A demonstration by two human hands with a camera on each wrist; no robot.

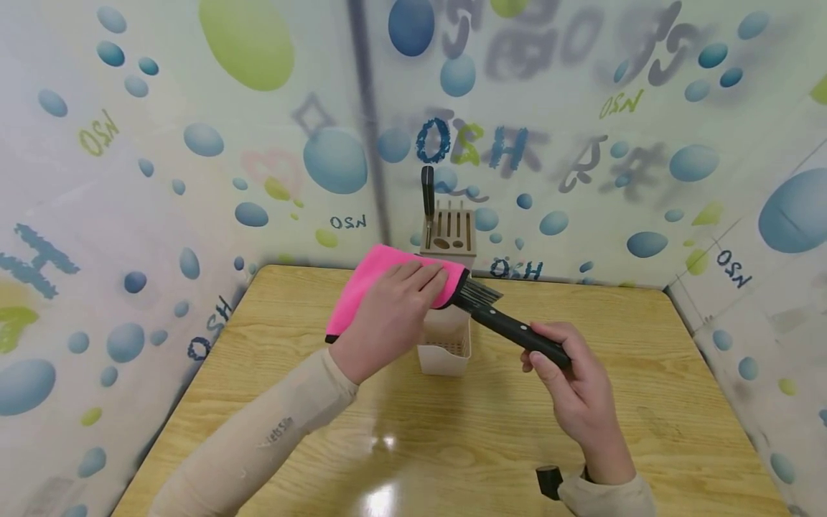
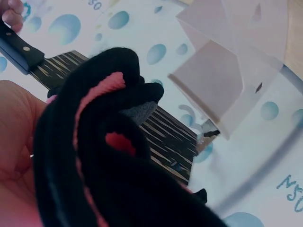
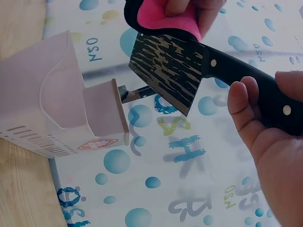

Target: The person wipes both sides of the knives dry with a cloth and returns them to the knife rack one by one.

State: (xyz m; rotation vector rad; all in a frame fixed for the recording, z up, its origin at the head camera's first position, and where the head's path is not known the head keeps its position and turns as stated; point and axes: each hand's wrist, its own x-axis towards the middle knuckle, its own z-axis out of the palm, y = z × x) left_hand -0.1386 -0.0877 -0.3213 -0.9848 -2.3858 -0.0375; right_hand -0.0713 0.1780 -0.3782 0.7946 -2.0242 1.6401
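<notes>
My right hand (image 1: 581,391) grips the black riveted handle of a cleaver (image 1: 513,329), whose broad blade (image 3: 165,71) has a dark streaked pattern. The blade points away to the left, above the table. With my left hand (image 1: 390,312) I hold a pink cloth (image 1: 358,283) with black edging, folded over the blade's upper edge. In the left wrist view the folded black trim (image 2: 61,142) hides part of the blade. The right wrist view shows the lower part of the blade uncovered.
A beige knife holder (image 1: 448,248) with slots and a lower perforated basket (image 1: 442,362) stands at the back of the wooden table (image 1: 310,459). Another black-handled knife (image 1: 428,190) stands in its left slot. Patterned sheets (image 1: 258,143) enclose the table's back and sides.
</notes>
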